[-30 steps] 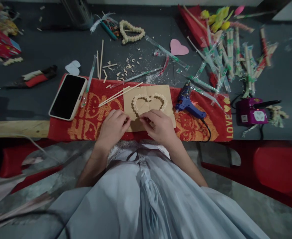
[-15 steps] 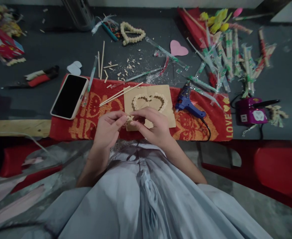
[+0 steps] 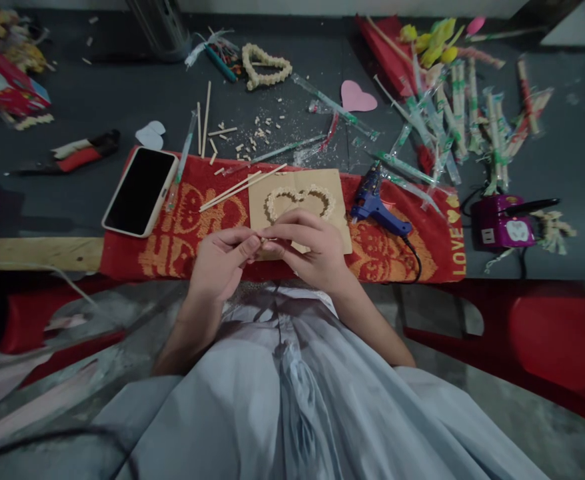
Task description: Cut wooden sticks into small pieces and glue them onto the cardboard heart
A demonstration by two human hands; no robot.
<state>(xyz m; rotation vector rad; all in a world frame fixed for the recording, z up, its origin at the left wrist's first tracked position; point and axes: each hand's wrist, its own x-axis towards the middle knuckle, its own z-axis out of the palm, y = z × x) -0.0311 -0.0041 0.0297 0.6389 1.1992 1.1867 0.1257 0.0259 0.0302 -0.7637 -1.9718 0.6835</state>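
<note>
My left hand [image 3: 225, 259] and my right hand [image 3: 310, 250] meet fingertip to fingertip over the near edge of a brown cardboard square [image 3: 341, 200]. Between them they pinch a small pale wooden piece [image 3: 263, 241], mostly covered by the fingers. On the cardboard lies a heart outline [image 3: 325, 195] built of short wooden bits; my right hand hides its lower part. To the right of the cardboard rests a blue glue gun [image 3: 380, 212]. Two long thin sticks [image 3: 237, 191] lie to the left, one reaching over the cardboard.
A red towel [image 3: 172, 257] lies under the work, with a phone [image 3: 140, 192] on its left. Cut stick bits [image 3: 260, 133] and a finished-looking wooden heart [image 3: 267, 67] lie farther back. Wrapped chopsticks [image 3: 460, 100] are heaped at right near a purple box [image 3: 502, 223]. Pliers [image 3: 80, 155] lie left.
My fingertips have drawn closer together around the small piece, covering more of it. My left hand has shifted slightly to the right. The things on the table have stayed in place.
</note>
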